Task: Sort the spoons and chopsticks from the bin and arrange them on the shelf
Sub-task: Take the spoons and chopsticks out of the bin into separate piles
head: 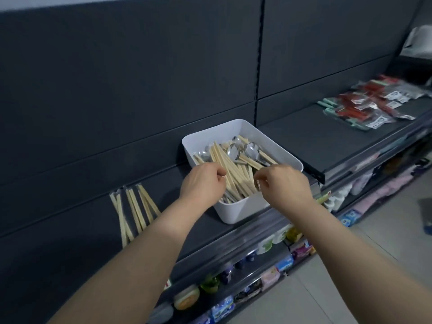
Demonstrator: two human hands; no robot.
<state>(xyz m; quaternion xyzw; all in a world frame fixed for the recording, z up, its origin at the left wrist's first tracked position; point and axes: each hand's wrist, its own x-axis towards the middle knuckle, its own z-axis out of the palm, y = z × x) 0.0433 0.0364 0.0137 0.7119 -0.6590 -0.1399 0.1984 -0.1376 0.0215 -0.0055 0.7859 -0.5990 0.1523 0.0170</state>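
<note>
Over the near end of the white bin (pixel 233 215) of chopsticks (pixel 236 176) and spoons (pixel 253 149), the left hand (pixel 203 181) and right hand (pixel 285 183) curl their fingers; what they pinch, I cannot tell.

The person is working bare-armed beside the white bin (pixel 236 212). The left hand (pixel 203 181) and right hand (pixel 285 183) are showing bare, with the left forearm (pixel 152 242) and right forearm (pixel 350 242) running uncovered below it.

Two hands (pixel 203 181) (pixel 284 183) over bin (pixel 236 213) (grip unclear)
</note>
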